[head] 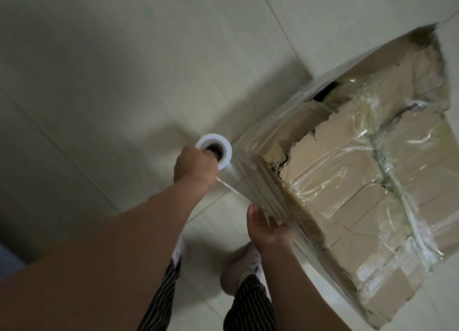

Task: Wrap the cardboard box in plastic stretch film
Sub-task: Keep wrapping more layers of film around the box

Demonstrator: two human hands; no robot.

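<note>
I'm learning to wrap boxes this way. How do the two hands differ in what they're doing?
The left hand is closed on the film roll, fingers in its core; the right hand is open, pressed against the film at the cardboard box corner. The left is farther out, the right nearer. Both touch the stretch film.

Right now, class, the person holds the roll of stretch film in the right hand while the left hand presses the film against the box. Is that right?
Not quite: the hands are swapped. The head view shows the left hand holding the roll of stretch film, while the right hand presses the film against the box.
</note>
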